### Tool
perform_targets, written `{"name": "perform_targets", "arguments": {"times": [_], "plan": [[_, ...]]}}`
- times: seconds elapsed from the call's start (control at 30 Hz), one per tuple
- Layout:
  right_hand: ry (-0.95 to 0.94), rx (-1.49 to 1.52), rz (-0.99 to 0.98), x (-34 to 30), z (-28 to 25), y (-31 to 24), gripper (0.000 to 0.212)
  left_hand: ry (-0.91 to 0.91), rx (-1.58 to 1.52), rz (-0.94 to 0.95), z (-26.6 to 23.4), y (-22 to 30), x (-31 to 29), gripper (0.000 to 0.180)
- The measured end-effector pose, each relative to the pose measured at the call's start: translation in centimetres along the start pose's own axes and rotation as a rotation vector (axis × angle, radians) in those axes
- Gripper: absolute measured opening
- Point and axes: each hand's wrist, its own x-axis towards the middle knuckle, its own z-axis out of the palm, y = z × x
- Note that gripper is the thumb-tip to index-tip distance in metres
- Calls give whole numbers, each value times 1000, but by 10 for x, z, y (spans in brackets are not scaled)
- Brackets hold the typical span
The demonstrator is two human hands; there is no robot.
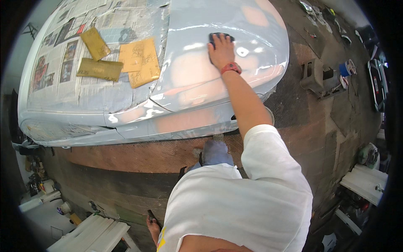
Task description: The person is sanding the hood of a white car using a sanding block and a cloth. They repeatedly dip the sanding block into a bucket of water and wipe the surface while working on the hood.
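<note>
A grey-primed car (189, 35) with several peach-coloured patches stands in front of me, its glossy hood reflecting the light. On the hood, my right hand (222, 51) presses down a black pad (228, 37) with its fingers over it; most of the pad is hidden under the palm. A red band circles that wrist. My left hand (154, 230) hangs low by my side, fingers closed around a small dark object (151, 216) whose kind I cannot make out. Several yellow sheets that look like sandpaper (145, 63) lie on the newspaper (67, 46) covering the windshield area, left of my right hand.
A brown plastic step stool (312, 77) stands on the floor right of the car, with a blue-and-white roll (347, 68) beside it. White benches (96, 232) are behind me at left, and another white surface (363, 183) is at right. Ribbed matting (126, 159) runs along the car.
</note>
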Motion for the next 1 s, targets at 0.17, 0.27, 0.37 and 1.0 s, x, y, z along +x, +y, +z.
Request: {"name": "perform_targets", "arguments": {"times": [0.17, 0.27, 0.37, 1.0], "plan": [[14, -78, 178, 15, -18, 125, 61, -89, 23, -237, 35, 22, -45, 58], [30, -87, 266, 12, -23, 210, 64, -112, 37, -288, 48, 41, -66, 58], [-1, -85, 339, 1, -26, 289, 67, -112, 48, -304, 47, 62, -81, 58], [17, -64, -60, 72, 46, -35, 59, -80, -4, -228, -20, 77, 48, 59]]}}
